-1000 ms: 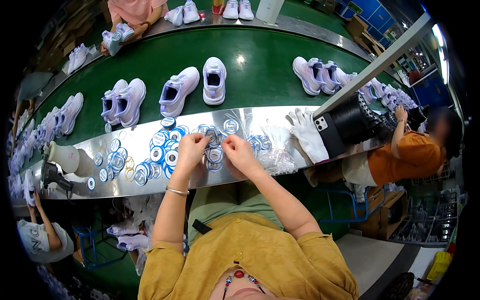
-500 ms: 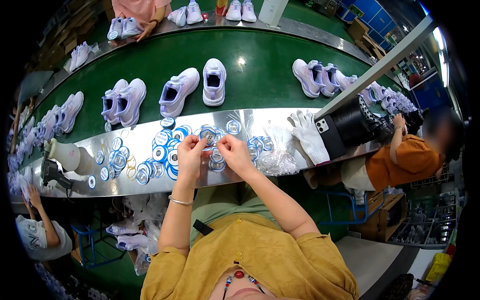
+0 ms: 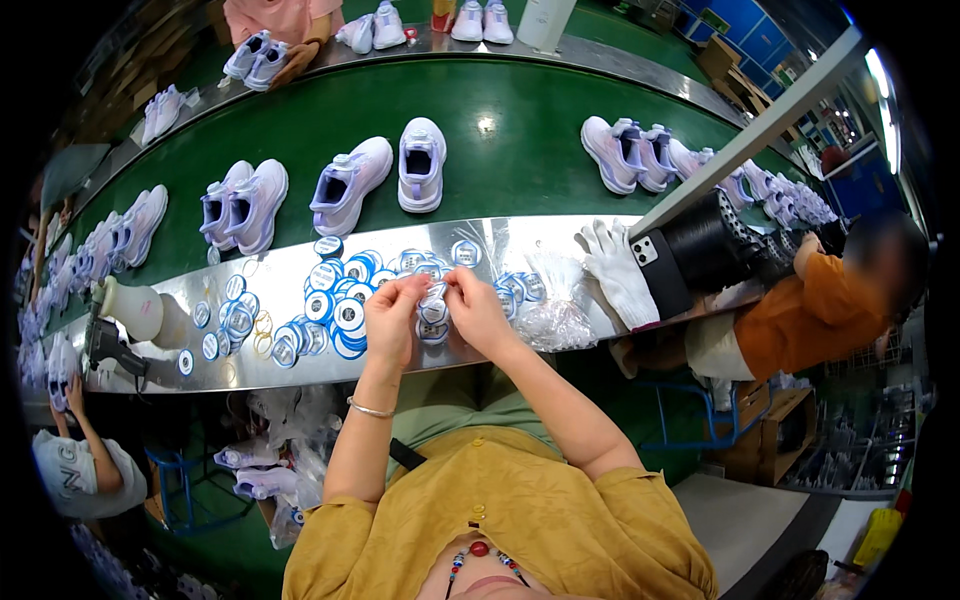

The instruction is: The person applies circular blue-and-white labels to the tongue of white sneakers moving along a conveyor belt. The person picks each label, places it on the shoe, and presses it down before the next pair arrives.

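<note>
Both left grip (image 3: 397,318) and right grip (image 3: 476,312) curl inward over round labels (image 3: 433,329).

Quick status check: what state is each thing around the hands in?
left hand, fingers bent, grip unclear
right hand, fingers bent, grip unclear
blue-rimmed discs, loose, in overlapping heaps
clear plastic bundle, lying crumpled
white glove, unworn, lying down
phone, lens side up
central shoe pair, upright, unworn
bracelet, worn

Long silver metal surface (image 3: 395,239): smooth, glossy
Round blue-and-white plastic-looking discs (image 3: 349,314): smooth, shiny
Five-fingered white cloth glove (image 3: 614,274): matt
</note>
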Motion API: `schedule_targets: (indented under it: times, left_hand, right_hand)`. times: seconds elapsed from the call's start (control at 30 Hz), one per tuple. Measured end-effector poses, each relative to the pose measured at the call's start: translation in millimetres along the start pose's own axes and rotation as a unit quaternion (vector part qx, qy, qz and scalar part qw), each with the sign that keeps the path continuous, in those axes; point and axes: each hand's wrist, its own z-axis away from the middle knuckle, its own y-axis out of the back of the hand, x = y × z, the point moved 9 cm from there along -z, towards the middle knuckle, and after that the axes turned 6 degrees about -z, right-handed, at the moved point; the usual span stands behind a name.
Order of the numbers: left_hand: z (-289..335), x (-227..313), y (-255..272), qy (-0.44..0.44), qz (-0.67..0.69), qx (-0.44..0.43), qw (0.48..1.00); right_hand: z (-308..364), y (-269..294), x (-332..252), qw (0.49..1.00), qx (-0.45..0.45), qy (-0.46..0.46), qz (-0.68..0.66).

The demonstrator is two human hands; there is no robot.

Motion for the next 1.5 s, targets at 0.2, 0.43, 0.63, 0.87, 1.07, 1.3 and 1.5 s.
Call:
schedule_targets:
  times: [0.2,0.43,0.63,0.87,1.07,1.3,1.5]
  left_hand:
    - [19,-5,-1,-0.035,-0.078,0.011,0.996]
    - [53,46,21,-0.18,-0.386,0.067,0.902]
    - [57,38,55,-0.133,-0.365,0.04,0.921]
    - [44,86,83,-0.261,-0.629,0.173,0.712]
    - [9,68,114,-0.107,-0.562,0.119,0.812]
    - [12,77,96,-0.238,-0.627,0.079,0.738]
    - [-2,58,125,-0.064,-0.404,0.079,0.909]
  right_hand:
    - [23,-6,-25,0.994,0.008,0.105,0.036]
    - [28,-59,9,0.894,-0.217,-0.222,-0.322]
    - [26,-89,6,0.911,-0.316,-0.155,-0.214]
    - [10,-94,7,0.968,-0.215,-0.108,-0.074]
    - [7,-91,1,0.978,-0.172,-0.102,-0.05]
    - [7,-88,4,0.982,-0.16,-0.094,-0.037]
    - [8,-91,-2,0.985,-0.14,-0.097,-0.032]
